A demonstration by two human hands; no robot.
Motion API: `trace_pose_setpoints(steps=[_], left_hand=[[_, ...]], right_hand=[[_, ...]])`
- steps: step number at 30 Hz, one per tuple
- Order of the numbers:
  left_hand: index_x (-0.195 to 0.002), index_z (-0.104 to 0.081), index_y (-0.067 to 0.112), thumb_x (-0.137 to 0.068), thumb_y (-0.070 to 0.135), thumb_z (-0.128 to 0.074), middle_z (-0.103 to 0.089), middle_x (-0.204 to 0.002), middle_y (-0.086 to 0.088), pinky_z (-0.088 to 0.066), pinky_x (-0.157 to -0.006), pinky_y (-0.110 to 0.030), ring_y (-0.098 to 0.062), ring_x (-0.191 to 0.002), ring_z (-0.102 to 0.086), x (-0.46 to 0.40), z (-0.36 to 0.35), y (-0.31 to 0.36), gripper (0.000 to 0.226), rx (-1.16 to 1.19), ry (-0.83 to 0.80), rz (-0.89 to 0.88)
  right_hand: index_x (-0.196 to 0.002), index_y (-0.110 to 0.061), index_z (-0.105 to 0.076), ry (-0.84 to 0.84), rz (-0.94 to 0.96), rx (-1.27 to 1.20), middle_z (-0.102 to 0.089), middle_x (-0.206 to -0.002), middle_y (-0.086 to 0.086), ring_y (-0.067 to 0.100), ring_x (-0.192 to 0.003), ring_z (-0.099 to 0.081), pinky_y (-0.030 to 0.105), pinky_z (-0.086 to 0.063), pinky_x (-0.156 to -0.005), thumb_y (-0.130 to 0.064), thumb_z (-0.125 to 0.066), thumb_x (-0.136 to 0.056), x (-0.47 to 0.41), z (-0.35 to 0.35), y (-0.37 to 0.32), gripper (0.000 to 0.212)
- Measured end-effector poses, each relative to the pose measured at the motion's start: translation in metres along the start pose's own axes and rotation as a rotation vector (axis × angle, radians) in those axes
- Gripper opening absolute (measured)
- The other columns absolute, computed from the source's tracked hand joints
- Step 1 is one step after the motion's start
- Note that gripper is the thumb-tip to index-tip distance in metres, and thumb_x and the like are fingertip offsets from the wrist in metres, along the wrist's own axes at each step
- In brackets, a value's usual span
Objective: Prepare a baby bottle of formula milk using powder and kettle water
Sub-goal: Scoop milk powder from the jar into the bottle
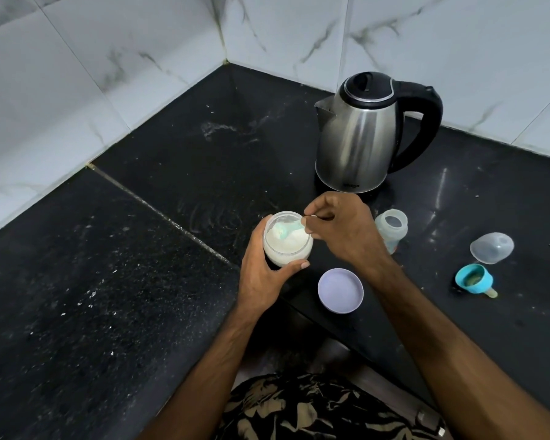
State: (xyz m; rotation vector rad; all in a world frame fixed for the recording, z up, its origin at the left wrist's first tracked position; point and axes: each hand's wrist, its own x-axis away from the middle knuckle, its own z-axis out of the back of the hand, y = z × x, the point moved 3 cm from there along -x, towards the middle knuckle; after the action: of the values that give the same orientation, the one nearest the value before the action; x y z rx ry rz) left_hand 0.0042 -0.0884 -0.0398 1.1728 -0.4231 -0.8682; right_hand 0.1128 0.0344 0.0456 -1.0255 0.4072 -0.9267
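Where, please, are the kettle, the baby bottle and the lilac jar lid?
kettle (359, 138), head view, steel body.
baby bottle (391, 224), head view, open mouth.
lilac jar lid (340, 290), head view, inner face.

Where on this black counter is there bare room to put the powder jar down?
The wide stretch left of the jar, running to the tiled wall, is bare, as is the corner left of the kettle. Right of the jar it is crowded: lid, bottle, clear cap and teat ring.
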Motion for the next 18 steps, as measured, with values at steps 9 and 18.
trace_pose_setpoints(steps=[9,18], left_hand=[[-0.146,-0.041,0.02,-0.065,0.028,-0.092,-0.052,-0.144,0.01,-0.042,-0.109,-0.03,-0.008,-0.133,-0.05,0.005,0.0,0.003,0.096,0.019,-0.011,0.022],[-0.147,-0.039,0.022,-0.072,0.015,-0.089,-0.053,-0.143,0.012,-0.044,-0.11,-0.041,-0.007,-0.133,-0.05,0.007,0.0,0.0,0.09,0.005,-0.01,0.057]], right_hand=[[-0.092,-0.021,-0.068,-0.055,0.099,0.305,-0.071,-0.095,-0.003,0.013,-0.087,-0.065,0.028,-0.053,-0.078,-0.02,-0.068,-0.089,0.008,-0.023,-0.012,0.004],[-0.119,-0.02,-0.065,-0.145,0.158,0.704,-0.068,-0.112,0.005,0.023,-0.1,-0.063,0.031,-0.047,-0.077,-0.026,-0.052,-0.098,0.014,-0.038,-0.02,0.026]])
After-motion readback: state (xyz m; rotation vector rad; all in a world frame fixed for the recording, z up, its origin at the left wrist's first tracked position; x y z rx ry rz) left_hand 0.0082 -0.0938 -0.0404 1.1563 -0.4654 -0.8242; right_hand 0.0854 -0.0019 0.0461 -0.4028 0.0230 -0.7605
